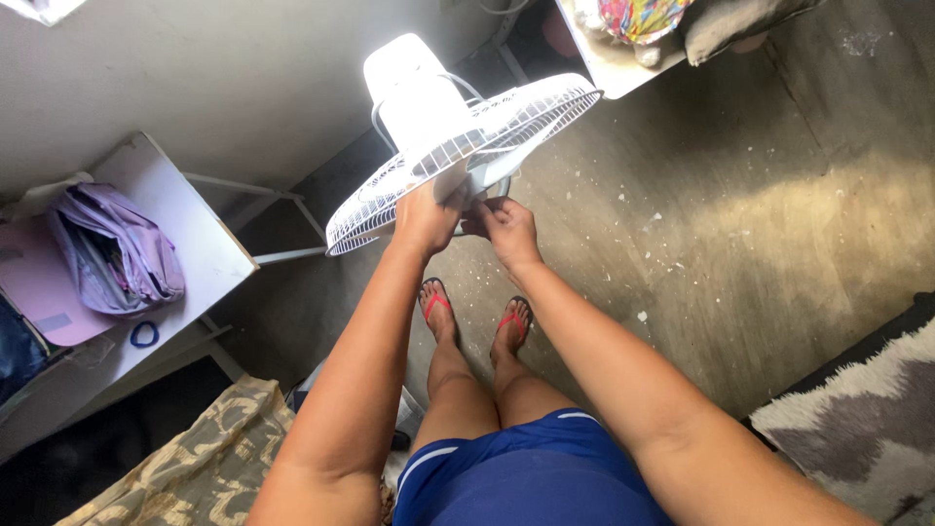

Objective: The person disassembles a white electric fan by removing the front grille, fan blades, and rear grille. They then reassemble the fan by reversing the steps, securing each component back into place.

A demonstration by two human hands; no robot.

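A white wall fan (pixel 429 117) with a round wire guard (pixel 506 122) is mounted high on the wall in front of me, tilted downward. My left hand (pixel 426 219) grips the lower part of the fan at the centre of the guard. My right hand (pixel 506 229) is just beside it, fingers pinched on a small part under the guard; what it pinches is too small to tell. Both arms reach up. My feet in red flip-flops (pixel 436 304) stand on the concrete floor below.
A white shelf (pixel 195 234) at left carries a lilac bag (pixel 117 255) and a blue ring (pixel 144 334). A patterned cloth (pixel 205 458) lies at lower left, a shaggy grey rug (pixel 867 429) at lower right, a white table with colourful fabric (pixel 638 18) at the top.
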